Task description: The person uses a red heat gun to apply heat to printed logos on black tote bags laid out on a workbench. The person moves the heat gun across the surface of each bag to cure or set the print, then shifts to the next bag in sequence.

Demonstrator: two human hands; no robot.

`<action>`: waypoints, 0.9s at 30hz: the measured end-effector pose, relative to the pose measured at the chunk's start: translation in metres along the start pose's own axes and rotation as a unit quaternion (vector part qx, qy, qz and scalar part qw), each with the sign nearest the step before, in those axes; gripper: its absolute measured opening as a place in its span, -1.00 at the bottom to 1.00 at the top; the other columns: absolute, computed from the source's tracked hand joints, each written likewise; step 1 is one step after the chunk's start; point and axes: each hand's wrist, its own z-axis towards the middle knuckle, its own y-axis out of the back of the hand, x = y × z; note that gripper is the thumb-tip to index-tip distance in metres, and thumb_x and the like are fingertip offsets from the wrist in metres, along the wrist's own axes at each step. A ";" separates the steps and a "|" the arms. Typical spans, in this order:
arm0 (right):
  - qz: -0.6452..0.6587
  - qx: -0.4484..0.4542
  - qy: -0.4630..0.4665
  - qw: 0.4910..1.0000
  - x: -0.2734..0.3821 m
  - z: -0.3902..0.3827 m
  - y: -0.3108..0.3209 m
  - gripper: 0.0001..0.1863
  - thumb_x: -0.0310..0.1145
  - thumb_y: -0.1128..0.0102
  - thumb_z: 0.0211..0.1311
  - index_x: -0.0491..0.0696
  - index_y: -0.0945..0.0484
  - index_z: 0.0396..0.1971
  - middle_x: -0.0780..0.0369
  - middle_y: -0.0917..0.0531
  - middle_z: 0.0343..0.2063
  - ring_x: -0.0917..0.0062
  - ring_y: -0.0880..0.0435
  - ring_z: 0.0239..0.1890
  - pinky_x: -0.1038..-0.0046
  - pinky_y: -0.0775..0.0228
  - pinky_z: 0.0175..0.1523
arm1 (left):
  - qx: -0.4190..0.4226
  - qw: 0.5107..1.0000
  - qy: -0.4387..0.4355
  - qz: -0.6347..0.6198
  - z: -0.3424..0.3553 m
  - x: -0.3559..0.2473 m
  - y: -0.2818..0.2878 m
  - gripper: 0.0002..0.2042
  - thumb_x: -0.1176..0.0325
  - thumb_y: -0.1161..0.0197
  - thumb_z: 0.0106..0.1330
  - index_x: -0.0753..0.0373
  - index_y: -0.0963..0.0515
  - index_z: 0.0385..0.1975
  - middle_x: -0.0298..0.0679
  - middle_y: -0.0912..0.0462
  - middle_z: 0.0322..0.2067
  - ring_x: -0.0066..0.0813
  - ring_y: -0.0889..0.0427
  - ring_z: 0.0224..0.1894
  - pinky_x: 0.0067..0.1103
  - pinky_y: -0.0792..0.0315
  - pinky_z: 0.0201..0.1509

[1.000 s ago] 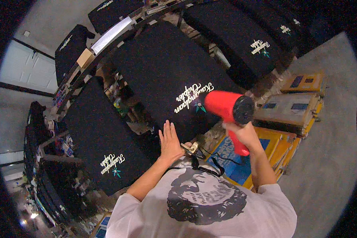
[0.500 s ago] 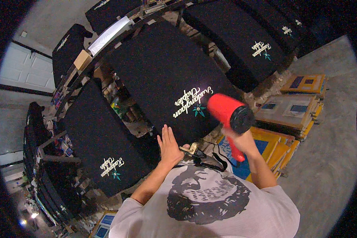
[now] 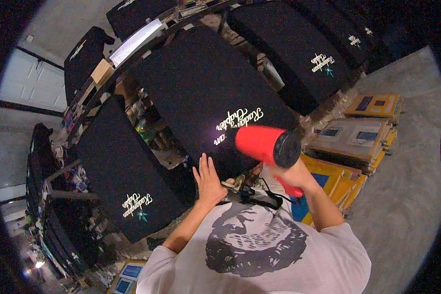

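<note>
Our right hand (image 3: pixel 295 172) is wrapped around the handle (image 3: pixel 290 189) of a red blower (image 3: pixel 258 144) – rigid, probably light, best held there. Ahead of our left hand (image 3: pixel 210 184), open with fingers outstretched, spreads a black shirt (image 3: pixel 196 83) – soft, likely easily creased; whether that palm presses it, we can't quite tell.

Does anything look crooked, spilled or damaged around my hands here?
No spill or damage shows. The black cloth by your left hand lies smooth, though the red hair dryer in your right hand hides part of it. Only the yellow frames at right look untidy: their stacked edges don't line up.
</note>
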 end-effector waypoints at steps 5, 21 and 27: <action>0.021 -0.073 -0.026 0.997 -0.009 0.016 -0.002 -0.58 -0.43 -0.43 0.08 -0.09 -0.57 -0.03 0.26 -0.69 -0.35 0.48 -0.66 -0.39 0.36 -0.54 -0.21 | -0.003 1.000 0.009 0.007 0.001 -0.001 0.001 0.02 -0.07 -0.41 0.14 0.58 -0.06 0.38 0.23 0.07 0.47 0.17 0.09 0.53 0.14 0.25 0.50; 0.083 -0.027 -0.062 0.994 -0.004 0.031 0.026 -0.79 -0.45 -0.38 0.12 -0.11 -0.59 -0.24 0.30 -0.63 -0.50 0.58 -0.61 -0.49 0.43 -0.46 -0.37 | -0.029 0.998 0.064 -0.001 -0.005 -0.027 0.001 0.05 -0.13 -0.41 0.12 0.59 -0.09 0.38 0.21 0.08 0.47 0.12 0.09 0.54 0.14 0.25 0.51; 0.090 -0.007 -0.067 0.994 -0.009 0.016 0.032 -0.72 -0.44 -0.38 0.13 -0.08 -0.60 -0.14 0.32 -0.62 -0.49 0.58 -0.63 -0.47 0.42 -0.48 -0.34 | -0.030 0.996 0.078 0.001 -0.006 -0.033 -0.010 0.04 -0.15 -0.40 0.13 0.58 -0.10 0.37 0.21 0.06 0.47 0.12 0.06 0.53 0.14 0.25 0.51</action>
